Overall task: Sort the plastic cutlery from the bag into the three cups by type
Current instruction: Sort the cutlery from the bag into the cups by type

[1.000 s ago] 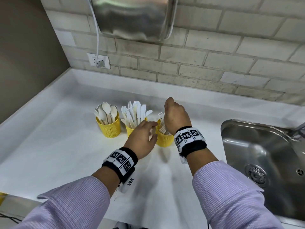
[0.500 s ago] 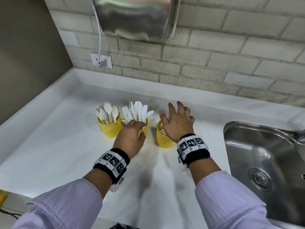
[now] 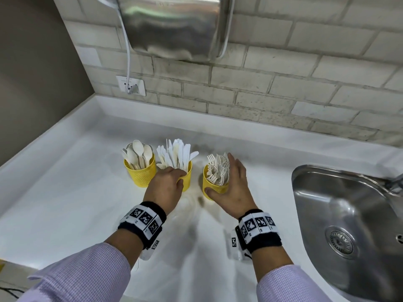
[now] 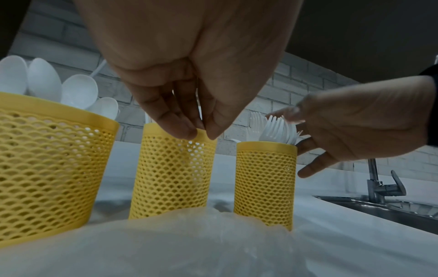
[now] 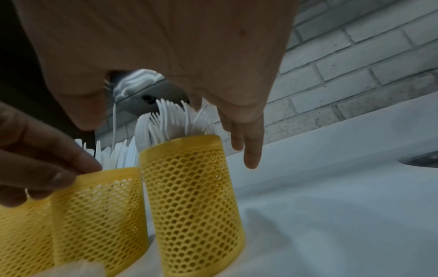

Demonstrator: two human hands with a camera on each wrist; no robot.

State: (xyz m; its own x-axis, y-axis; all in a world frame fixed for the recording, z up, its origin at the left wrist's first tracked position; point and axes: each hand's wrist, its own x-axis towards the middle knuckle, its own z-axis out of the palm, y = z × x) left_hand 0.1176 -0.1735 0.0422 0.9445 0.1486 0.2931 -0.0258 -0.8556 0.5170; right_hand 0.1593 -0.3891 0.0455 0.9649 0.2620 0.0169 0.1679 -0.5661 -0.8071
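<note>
Three yellow mesh cups stand in a row on the white counter. The left cup holds spoons, the middle cup holds knives, the right cup holds forks. My left hand pinches the near rim of the knife cup between thumb and fingers. My right hand is spread open around the fork cup. Its thumb lies by the cup's front and its fingers are straight on the far right side. A crumpled clear plastic bag lies just in front of the cups.
A steel sink with a tap is set into the counter at the right. A metal hand dryer hangs on the brick wall above the cups, its cord plugged into a socket. A grey wall closes the left side.
My right hand has come off the top of the forks and opened around the fork cup's side. My left hand has moved left from the fork cup to the knife cup's rim.
</note>
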